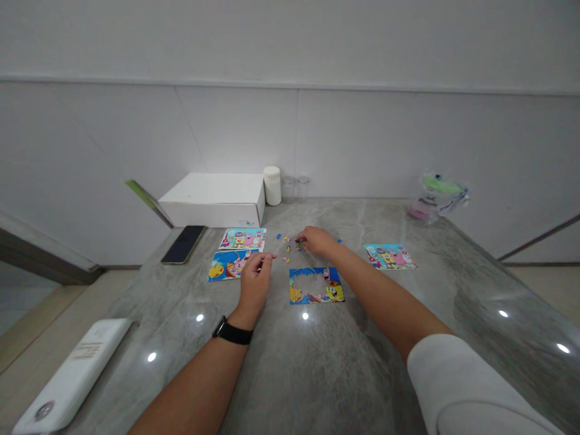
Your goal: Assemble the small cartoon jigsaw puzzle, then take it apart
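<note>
A jigsaw puzzle with a cartoon picture lies in front of me, its border put together around a bare middle. Beyond it are several loose puzzle pieces, scattered on the table. My right hand reaches in among them, its fingertips pinched at a small dark puzzle piece. My left hand is curled above the right side of a blue cartoon picture card and covers part of it. Whether anything small is between its fingers is hidden. A lighter cartoon picture card lies just behind the blue one.
On the grey marbled table another cartoon card lies at right. A phone, a white box, a white bottle and clear glasses stand or lie behind. A plastic bag sits back right, a white device front left.
</note>
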A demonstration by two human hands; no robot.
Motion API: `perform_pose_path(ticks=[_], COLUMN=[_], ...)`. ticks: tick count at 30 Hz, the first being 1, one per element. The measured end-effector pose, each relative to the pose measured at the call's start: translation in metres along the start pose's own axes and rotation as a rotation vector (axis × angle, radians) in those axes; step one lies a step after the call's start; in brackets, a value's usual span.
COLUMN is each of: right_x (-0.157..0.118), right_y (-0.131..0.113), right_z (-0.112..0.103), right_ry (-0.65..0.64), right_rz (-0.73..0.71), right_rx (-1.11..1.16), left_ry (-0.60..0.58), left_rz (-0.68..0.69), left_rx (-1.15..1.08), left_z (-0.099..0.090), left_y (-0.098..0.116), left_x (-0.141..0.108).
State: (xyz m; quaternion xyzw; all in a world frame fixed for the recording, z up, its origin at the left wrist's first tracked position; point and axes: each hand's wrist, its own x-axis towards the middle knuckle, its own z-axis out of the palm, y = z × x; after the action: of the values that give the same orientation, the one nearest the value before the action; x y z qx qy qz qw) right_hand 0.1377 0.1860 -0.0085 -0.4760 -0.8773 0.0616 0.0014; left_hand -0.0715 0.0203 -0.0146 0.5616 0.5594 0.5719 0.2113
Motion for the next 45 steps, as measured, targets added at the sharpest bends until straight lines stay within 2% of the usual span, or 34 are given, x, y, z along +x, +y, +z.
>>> perform_pose_path(ticks=[9,21,34,45], right_x=[0.0,0.01,0.033,0.029], right_y=[0.002,-0.003,0.002,-0.002], right_z=[-0.01,-0.005,-0.009,-0.009], right_ry=[0.035,-0.004,-0.095,-0.081], right_rz=[0.064,0.079,0.033,0.001], right_rx=[0.032,-0.002,0.008,0.012], left_ry=[0.002,0.02,0.037,0.04], left_rz=[-0.001,-0.017,-0.014,-0.021], left_rx=[-0.001,0.01,-0.008,0.017], left_z=[0.0,-0.001,-0.001,0.0], left_y=[0.0,-0.002,-0.003,-0.003], left_x=[0.001,0.002,0.003,0.004])
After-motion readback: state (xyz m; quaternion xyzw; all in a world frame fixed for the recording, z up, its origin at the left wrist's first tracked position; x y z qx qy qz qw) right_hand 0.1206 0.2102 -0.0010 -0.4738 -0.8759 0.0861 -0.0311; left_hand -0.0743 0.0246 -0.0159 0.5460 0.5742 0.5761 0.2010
